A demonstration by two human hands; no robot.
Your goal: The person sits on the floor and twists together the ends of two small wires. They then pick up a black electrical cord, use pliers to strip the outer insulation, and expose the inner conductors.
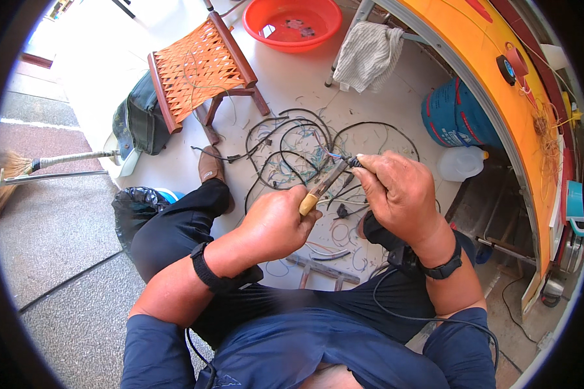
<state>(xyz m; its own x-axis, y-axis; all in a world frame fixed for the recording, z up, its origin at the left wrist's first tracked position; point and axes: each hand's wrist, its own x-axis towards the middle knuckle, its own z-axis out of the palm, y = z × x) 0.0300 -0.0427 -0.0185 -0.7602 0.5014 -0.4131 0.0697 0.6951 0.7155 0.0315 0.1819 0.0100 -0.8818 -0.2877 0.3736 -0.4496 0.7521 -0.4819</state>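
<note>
My left hand point(276, 224) grips the yellowish handle point(308, 204) of a knife. Its dark, worn blade point(332, 178) points up and to the right. Between the thumb and fingers of my right hand point(403, 194) is the ribbed black end of a cable point(354, 162). Thin blue and reddish wires point(333, 154) stick out of that end, to the left. The blade's tip lies at or very near the cable end; contact is hard to tell. Below both hands, black cables point(299, 121) lie in loops on the floor among many scraps of wire insulation point(292, 167).
A stool with an orange woven seat point(199, 68) stands ahead on the left, and a red basin point(292, 44) beyond. A cloth point(370, 53) hangs from a metal frame. To the right are a blue bucket point(452, 112), a plastic jug point(461, 163) and an orange-topped table point(520, 97). A black bag point(134, 209) sits by my left knee.
</note>
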